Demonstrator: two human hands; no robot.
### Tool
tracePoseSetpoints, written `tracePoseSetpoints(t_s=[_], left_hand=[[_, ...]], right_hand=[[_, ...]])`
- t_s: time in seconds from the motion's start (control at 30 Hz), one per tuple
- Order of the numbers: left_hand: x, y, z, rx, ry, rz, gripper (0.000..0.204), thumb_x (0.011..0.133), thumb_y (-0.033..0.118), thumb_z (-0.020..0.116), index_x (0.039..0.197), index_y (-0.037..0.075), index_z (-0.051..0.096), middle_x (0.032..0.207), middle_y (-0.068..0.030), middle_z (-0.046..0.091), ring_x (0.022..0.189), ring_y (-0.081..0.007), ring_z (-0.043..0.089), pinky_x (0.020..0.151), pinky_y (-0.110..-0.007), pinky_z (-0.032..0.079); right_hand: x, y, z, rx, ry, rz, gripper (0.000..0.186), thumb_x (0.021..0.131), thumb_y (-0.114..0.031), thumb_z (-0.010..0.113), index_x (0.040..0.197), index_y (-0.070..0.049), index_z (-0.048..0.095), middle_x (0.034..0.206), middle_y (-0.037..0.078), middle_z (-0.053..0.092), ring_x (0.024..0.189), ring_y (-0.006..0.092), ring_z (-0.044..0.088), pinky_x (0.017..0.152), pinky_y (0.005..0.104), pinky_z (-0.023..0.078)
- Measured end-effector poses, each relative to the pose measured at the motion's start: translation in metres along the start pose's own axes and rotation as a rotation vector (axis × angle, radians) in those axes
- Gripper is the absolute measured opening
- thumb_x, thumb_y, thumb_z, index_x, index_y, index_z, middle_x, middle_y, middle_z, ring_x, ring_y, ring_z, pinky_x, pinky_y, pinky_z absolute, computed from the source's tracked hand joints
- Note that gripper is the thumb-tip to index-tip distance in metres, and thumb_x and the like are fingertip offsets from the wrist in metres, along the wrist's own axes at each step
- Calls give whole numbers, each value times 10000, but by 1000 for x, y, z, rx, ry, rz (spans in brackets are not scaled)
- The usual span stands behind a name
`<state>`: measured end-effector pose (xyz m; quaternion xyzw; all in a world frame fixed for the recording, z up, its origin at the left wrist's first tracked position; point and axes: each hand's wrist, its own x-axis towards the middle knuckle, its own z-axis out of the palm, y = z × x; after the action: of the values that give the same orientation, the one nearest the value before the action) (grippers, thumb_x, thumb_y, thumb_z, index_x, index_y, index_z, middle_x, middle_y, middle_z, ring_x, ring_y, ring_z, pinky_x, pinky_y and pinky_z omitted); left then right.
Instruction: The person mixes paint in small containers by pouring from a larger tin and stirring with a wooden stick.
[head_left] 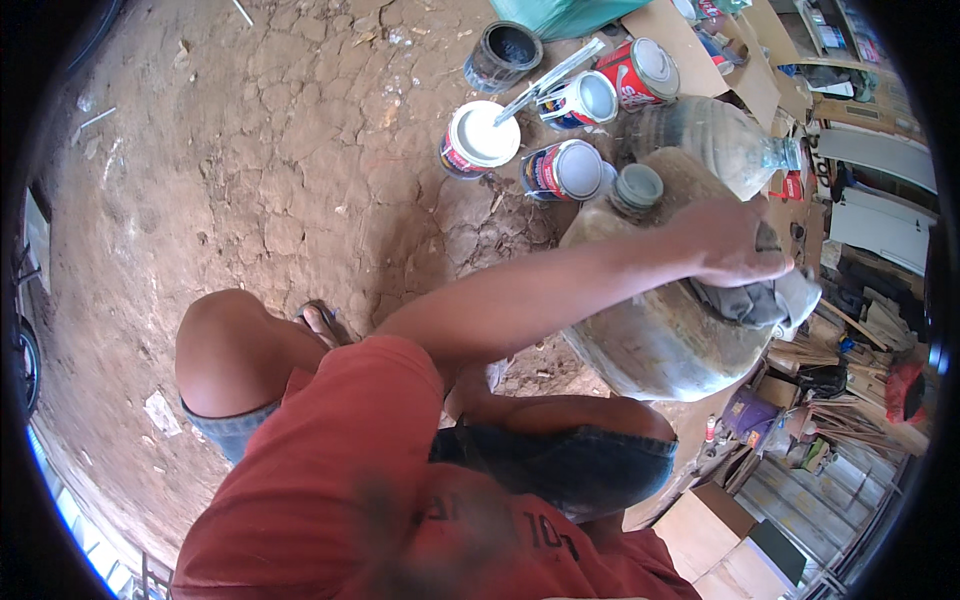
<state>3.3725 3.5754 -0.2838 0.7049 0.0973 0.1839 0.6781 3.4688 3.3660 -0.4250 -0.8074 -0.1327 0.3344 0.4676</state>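
My right hand point(735, 245) reaches out to the right and grips a crumpled grey cloth point(762, 302), pressing it against the upper side of a large, dirty plastic jug point(650, 345). The jug stands on the cracked earth floor and has a grey screw cap point(637, 188). A second, clearer big bottle point(722, 135) lies just behind it. My left hand is hidden from this view. I am crouched, with one bare knee point(222, 345) to the left and a sandalled foot point(325, 322) beside it.
Several paint cans stand beyond the jug: an open one with white paint point(478, 138) and a stick in it, closed ones point(565, 170) point(645, 72), and a dark empty can point(503, 55). Cardboard point(690, 40) lies at the top right, wooden sticks point(850, 350) at the right.
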Motion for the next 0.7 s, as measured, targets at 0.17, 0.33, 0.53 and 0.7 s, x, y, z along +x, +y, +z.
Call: tracePoseSetpoints(t_s=[0.17, 0.33, 0.53, 0.7], left_hand=[[32, 27, 72, 130, -119, 89, 797, 874, 573, 632, 1278, -98, 484, 969, -279, 699, 949, -418, 703, 857, -483, 556], [51, 51, 96, 230, -229, 127, 787, 918, 508, 638, 1335, -125, 425, 1004, -304, 685, 924, -422, 704, 815, -481, 567], [63, 38, 151, 271, -43, 238, 709, 941, 464, 649, 1279, -120, 434, 1003, -304, 658, 921, -447, 672, 814, -499, 541], [42, 48, 131, 531, 148, 487, 727, 913, 449, 687, 1352, -77, 447, 1093, -243, 608, 1018, -413, 632, 899, -501, 501]], right_hand=[[56, -4, 39, -298, -18, -128, 521, 1017, -373, 557, 1411, -39, 488, 1385, 135, 550, 1267, 283, 539, 1064, 422, 434], [71, -14, 60, -423, -49, -199, 501, 1010, -363, 568, 1390, -42, 508, 1357, 136, 566, 1243, 282, 553, 1049, 418, 443], [21, -11, 29, -385, -151, -242, 477, 1003, -352, 581, 1364, -44, 532, 1324, 138, 585, 1215, 280, 570, 1031, 413, 455], [-21, 19, -16, -374, -175, -113, 457, 996, -343, 592, 1342, -47, 552, 1296, 139, 601, 1192, 279, 584, 1015, 409, 465]])
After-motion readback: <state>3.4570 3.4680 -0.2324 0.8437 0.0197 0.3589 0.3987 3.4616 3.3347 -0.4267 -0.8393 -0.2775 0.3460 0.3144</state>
